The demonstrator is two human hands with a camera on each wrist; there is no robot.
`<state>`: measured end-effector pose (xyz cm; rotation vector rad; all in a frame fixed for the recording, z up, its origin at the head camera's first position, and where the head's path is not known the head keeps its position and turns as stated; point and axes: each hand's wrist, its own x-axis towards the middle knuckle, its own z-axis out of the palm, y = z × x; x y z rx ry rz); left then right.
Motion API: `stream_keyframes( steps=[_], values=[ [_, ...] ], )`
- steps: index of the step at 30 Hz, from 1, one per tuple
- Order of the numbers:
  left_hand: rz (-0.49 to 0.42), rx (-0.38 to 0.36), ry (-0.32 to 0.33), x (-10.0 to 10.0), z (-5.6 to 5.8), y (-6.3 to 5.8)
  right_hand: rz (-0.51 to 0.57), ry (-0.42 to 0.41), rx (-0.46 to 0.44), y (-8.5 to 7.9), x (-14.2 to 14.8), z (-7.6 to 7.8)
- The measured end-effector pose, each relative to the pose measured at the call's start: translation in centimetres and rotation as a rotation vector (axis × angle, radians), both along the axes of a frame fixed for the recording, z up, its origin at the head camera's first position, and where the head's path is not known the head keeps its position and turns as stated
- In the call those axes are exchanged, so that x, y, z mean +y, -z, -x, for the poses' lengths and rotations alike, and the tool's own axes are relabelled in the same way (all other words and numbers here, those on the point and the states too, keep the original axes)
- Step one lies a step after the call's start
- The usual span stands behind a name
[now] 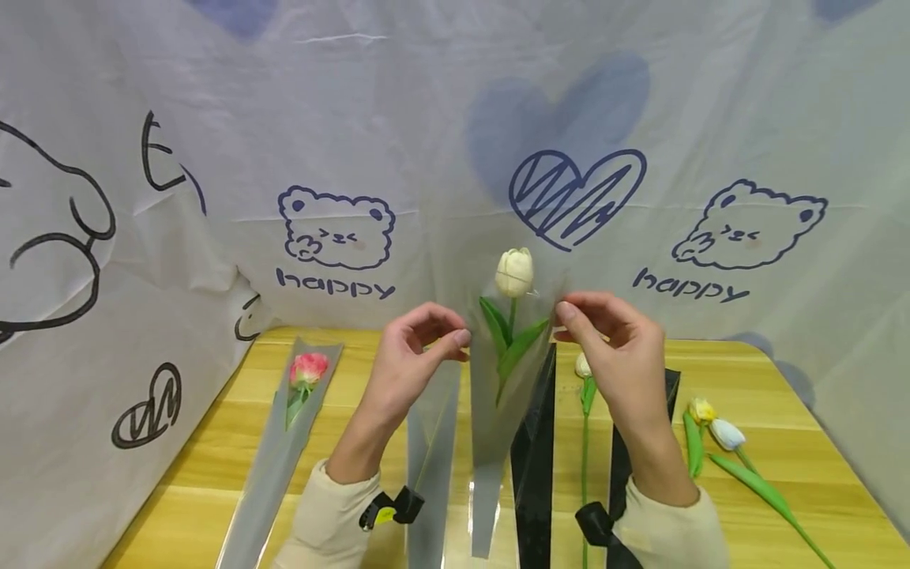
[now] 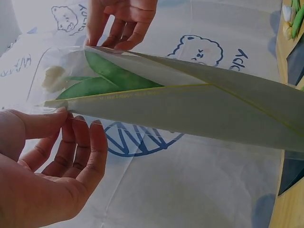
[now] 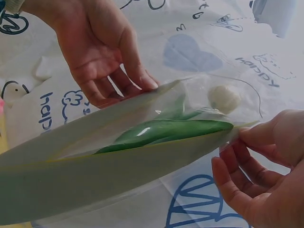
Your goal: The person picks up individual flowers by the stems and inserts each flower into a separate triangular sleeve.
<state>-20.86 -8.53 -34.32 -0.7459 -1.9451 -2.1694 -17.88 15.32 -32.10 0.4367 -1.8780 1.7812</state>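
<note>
A white tulip (image 1: 514,273) with green leaves (image 1: 519,348) stands upright inside a clear and grey flower sleeve (image 1: 490,450), raised in front of me. My left hand (image 1: 412,356) pinches the sleeve's left upper edge between thumb and fingers. On the opposite edge, my right hand (image 1: 626,348) pinches it the same way. The left wrist view shows the leaves (image 2: 95,88) behind the sleeve's yellow-lined grey fold (image 2: 156,107). Clear film spreads around the tulip head (image 3: 224,99) in the right wrist view.
A pink flower in a grey sleeve (image 1: 273,458) lies at left on the wooden table (image 1: 192,482). Another grey sleeve (image 1: 430,442) and a black one (image 1: 536,466) lie centrally. Yellow (image 1: 702,409) and white tulips (image 1: 728,435) lie right. A printed cloth (image 1: 441,118) hangs behind.
</note>
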Motion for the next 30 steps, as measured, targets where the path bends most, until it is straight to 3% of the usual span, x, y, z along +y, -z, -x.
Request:
stream_keyframes(
  steps=[10,22,26,30],
  values=[
    [0.019,0.035,-0.045,-0.6,0.2,-1.2,-0.01,-0.02,0.034,-1.5,0.4,0.3],
    [-0.045,0.012,-0.03,-0.5,0.3,-1.0,-0.016,-0.009,0.054,-2.1,-0.6,0.3],
    [-0.047,-0.023,0.006,-0.7,0.5,0.1,0.0,-0.022,0.05,-2.0,-0.7,0.4],
    [0.081,-0.11,0.102,0.0,0.9,3.0,0.021,-0.017,0.066,-1.9,-0.6,0.4]
  ],
)
